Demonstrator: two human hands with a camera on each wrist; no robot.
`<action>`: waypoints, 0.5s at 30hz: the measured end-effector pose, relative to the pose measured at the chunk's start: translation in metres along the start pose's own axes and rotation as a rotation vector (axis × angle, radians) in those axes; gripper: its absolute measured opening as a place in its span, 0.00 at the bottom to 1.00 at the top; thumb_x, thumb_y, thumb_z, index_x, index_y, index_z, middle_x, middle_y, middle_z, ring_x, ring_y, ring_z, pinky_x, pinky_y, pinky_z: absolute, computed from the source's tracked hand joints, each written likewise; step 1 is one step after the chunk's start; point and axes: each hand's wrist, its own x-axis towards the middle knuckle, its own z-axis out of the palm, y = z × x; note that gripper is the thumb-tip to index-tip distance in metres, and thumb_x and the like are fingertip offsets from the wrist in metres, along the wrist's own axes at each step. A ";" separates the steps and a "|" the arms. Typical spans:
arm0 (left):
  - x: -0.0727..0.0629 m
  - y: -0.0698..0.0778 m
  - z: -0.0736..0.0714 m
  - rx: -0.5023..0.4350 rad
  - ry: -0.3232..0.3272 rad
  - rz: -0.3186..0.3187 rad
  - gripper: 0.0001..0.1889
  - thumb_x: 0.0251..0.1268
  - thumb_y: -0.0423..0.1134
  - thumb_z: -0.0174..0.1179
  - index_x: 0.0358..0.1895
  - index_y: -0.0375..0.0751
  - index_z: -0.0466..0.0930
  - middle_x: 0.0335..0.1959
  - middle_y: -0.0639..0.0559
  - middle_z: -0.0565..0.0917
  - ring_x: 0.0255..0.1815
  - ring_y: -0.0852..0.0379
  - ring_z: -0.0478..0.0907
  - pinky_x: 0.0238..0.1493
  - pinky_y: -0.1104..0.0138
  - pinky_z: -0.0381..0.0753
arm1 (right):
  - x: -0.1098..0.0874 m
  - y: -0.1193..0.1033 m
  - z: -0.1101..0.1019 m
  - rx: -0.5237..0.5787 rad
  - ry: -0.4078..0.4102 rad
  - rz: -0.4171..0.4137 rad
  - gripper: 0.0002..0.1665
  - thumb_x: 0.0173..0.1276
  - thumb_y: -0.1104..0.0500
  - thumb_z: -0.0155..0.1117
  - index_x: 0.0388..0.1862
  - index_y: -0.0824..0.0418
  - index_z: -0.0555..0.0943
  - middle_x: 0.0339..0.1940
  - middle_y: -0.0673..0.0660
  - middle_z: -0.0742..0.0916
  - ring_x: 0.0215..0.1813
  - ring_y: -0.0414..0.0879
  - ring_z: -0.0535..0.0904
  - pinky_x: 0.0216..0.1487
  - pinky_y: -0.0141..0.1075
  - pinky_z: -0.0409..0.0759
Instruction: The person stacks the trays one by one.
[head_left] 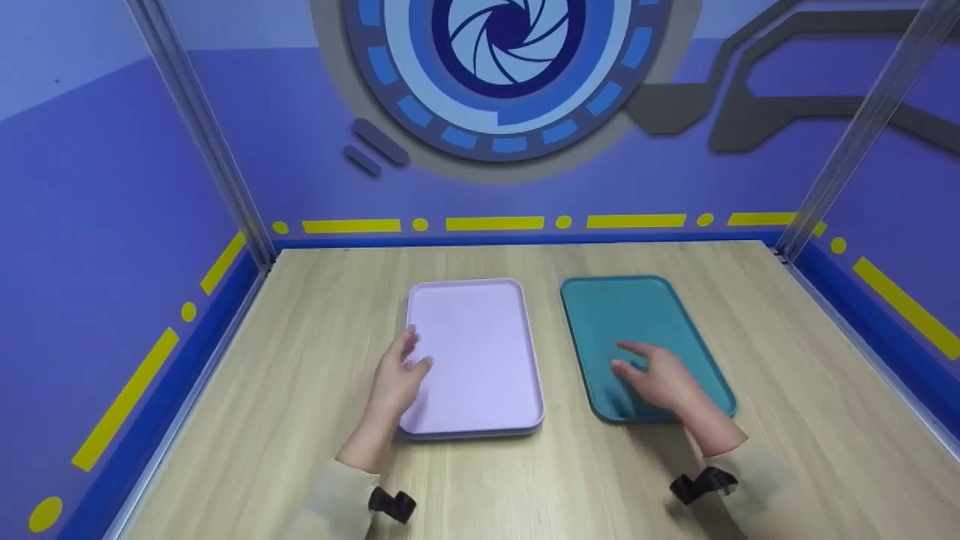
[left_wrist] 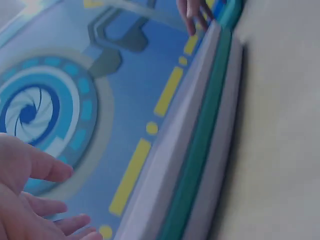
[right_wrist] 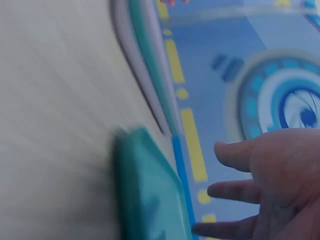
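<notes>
A stack of trays lies left of centre, topped by a lilac tray [head_left: 476, 360]. From the side, the left wrist view reveals a green tray [left_wrist: 202, 135] between the lilac top one and another pale tray [left_wrist: 222, 115] beneath. My left hand [head_left: 399, 375] is at the stack's left edge with fingers relaxed; whether it touches the rim I cannot tell. To the right lies a separate teal tray [head_left: 630, 315]. Over its lower part hovers my right hand [head_left: 660, 379], fingers spread and holding nothing. Both palms face inward, toward each other.
The trays lie on a light wooden table [head_left: 330, 300]. Blue-purple panels [head_left: 285, 135] with yellow marks enclose its back and sides, joined by metal posts [head_left: 210, 142] at the corners. A strip of table separates the stack from the teal tray.
</notes>
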 end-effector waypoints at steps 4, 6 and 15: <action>-0.005 0.016 0.032 -0.128 -0.086 0.091 0.31 0.67 0.24 0.56 0.73 0.19 0.62 0.66 0.22 0.74 0.70 0.28 0.71 0.73 0.48 0.74 | 0.006 0.020 -0.026 0.091 0.027 0.037 0.30 0.81 0.51 0.56 0.71 0.70 0.73 0.68 0.78 0.77 0.69 0.75 0.72 0.65 0.65 0.76; -0.006 0.024 0.050 -0.188 -0.159 0.079 0.30 0.68 0.24 0.55 0.72 0.18 0.62 0.65 0.22 0.75 0.68 0.30 0.75 0.69 0.53 0.80 | 0.008 0.030 -0.038 0.119 0.027 0.075 0.31 0.82 0.50 0.54 0.72 0.71 0.72 0.68 0.79 0.77 0.69 0.75 0.72 0.64 0.64 0.76; -0.001 0.047 0.126 -0.485 -0.379 -0.255 0.26 0.77 0.29 0.50 0.74 0.22 0.61 0.71 0.26 0.72 0.71 0.37 0.74 0.67 0.57 0.81 | 0.017 0.070 -0.081 0.292 -0.029 0.336 0.38 0.84 0.45 0.43 0.80 0.70 0.59 0.78 0.80 0.62 0.77 0.74 0.62 0.70 0.63 0.74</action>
